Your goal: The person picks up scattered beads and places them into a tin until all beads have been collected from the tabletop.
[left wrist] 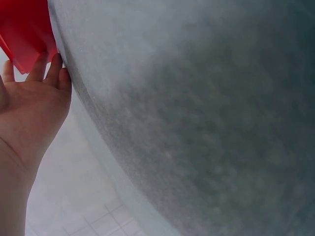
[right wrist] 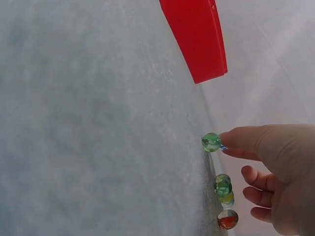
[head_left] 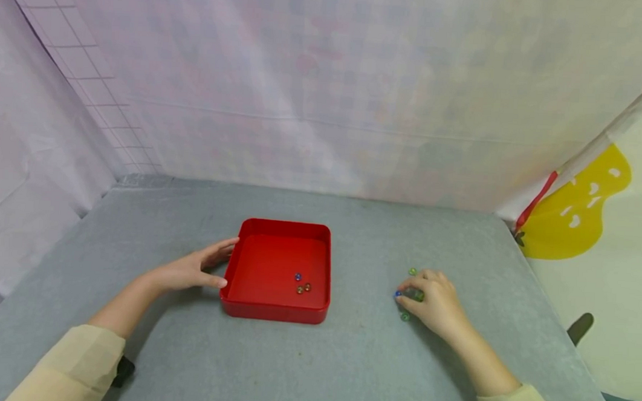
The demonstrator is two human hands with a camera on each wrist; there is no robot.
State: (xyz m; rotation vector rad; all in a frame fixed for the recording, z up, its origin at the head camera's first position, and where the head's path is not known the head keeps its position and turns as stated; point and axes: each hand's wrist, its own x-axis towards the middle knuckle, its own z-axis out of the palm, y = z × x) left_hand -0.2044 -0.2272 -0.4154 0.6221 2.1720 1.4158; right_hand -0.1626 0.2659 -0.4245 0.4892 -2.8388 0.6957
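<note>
A red square tray (head_left: 274, 307) stands on the grey table, with a blue marble (head_left: 297, 277) and two amber marbles (head_left: 303, 288) inside. At its left wall, my left hand (head_left: 189, 271) rests its fingertips and thumb against the side, fingers fairly straight. To the right of the tray, my right hand (head_left: 432, 300) pinches a blue marble (head_left: 398, 293) between thumb and index finger, close to the table. Near that hand lie a yellow-green marble (head_left: 412, 271) and a green marble (head_left: 404, 317). The right wrist view also shows an orange-red marble (right wrist: 228, 220) below the curled fingers.
Grey cloth covers the table (head_left: 182, 363). A pale curtain (head_left: 326, 104) hangs along the back edge, and another cloth hangs at the left. On the right side, a yellow printed shape (head_left: 576, 214) shows on a light surface.
</note>
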